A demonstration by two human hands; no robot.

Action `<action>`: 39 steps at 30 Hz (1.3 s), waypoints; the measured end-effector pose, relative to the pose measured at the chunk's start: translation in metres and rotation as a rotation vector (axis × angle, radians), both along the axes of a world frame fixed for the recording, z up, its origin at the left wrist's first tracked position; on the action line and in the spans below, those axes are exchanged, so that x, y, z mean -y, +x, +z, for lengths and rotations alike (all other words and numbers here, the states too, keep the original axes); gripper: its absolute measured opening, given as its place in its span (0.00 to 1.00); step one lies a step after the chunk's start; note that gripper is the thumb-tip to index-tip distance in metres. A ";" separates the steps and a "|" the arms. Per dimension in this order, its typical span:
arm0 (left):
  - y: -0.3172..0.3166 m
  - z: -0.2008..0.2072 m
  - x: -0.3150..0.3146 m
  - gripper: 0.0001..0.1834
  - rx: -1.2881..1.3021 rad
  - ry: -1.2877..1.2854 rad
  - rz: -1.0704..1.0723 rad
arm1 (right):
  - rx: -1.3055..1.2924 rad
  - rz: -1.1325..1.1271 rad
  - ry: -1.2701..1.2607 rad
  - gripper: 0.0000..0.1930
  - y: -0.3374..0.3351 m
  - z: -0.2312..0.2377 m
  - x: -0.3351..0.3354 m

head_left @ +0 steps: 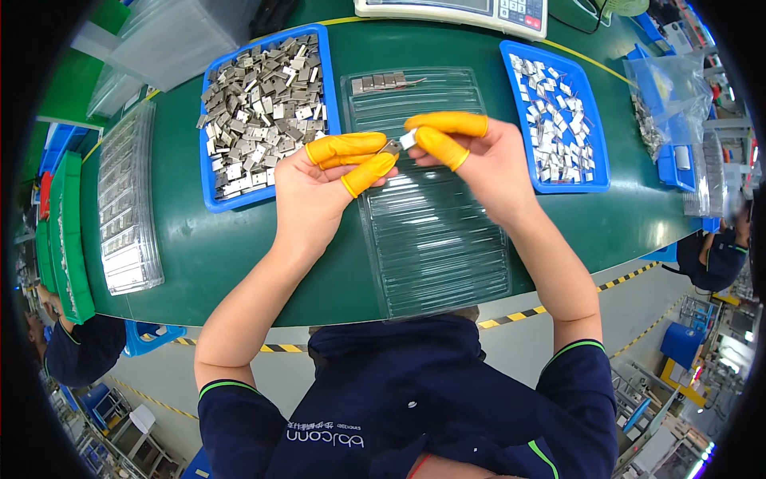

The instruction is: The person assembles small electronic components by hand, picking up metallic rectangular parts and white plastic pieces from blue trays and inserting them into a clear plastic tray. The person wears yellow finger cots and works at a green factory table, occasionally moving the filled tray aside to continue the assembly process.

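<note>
My left hand [319, 180], with yellow finger cots on thumb and fingers, pinches a small grey metal housing [391, 148]. Close against it, my right hand [487, 160], also in yellow cots, grips a small white connector [408, 140] between thumb and forefinger. The two parts meet or nearly touch; I cannot tell whether one sits inside the other. Beneath both hands lies a clear ribbed plastic tray [439, 247]. In its far-left slot is a row of several grey metal pieces [379, 82] with thin reddish wires trailing to the right.
Left of centre, a blue bin [329, 88] is heaped with grey metal housings. On the right, another blue bin [602, 164] holds white wired connectors. Filled clear trays [132, 199] are stacked at far left beside a green bin [70, 239]. A weighing scale [455, 14] stands behind.
</note>
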State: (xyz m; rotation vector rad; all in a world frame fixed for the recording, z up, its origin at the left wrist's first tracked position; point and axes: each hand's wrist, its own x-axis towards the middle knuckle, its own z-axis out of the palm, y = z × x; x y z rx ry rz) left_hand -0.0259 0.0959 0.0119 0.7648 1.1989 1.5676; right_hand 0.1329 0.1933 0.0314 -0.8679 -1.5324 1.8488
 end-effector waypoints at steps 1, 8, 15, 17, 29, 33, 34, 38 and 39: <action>0.000 0.000 0.000 0.13 -0.005 -0.003 0.001 | -0.007 -0.001 -0.030 0.11 0.002 -0.001 0.002; -0.001 0.002 0.002 0.12 -0.036 -0.025 -0.013 | -0.030 -0.006 0.151 0.09 0.006 -0.005 0.001; -0.001 -0.002 0.004 0.11 -0.069 -0.039 -0.056 | -0.033 0.037 0.075 0.09 0.007 -0.010 0.008; -0.002 -0.001 0.003 0.11 -0.076 -0.026 -0.073 | -0.029 0.085 0.087 0.10 0.007 -0.008 0.002; -0.011 0.008 0.006 0.10 -0.027 0.038 -0.324 | -0.025 0.313 -0.190 0.10 0.013 -0.001 -0.002; -0.009 0.006 0.006 0.10 -0.033 0.039 -0.301 | 0.009 0.252 -0.167 0.08 0.011 0.005 0.002; -0.009 0.006 0.006 0.10 -0.041 0.055 -0.293 | 0.008 0.243 -0.136 0.08 0.011 0.006 0.003; -0.008 0.005 0.002 0.11 -0.147 0.114 -0.174 | -0.061 0.167 0.072 0.08 0.006 0.005 0.001; -0.006 0.006 0.000 0.12 -0.288 0.152 -0.086 | -0.071 0.141 0.175 0.08 0.005 0.003 -0.003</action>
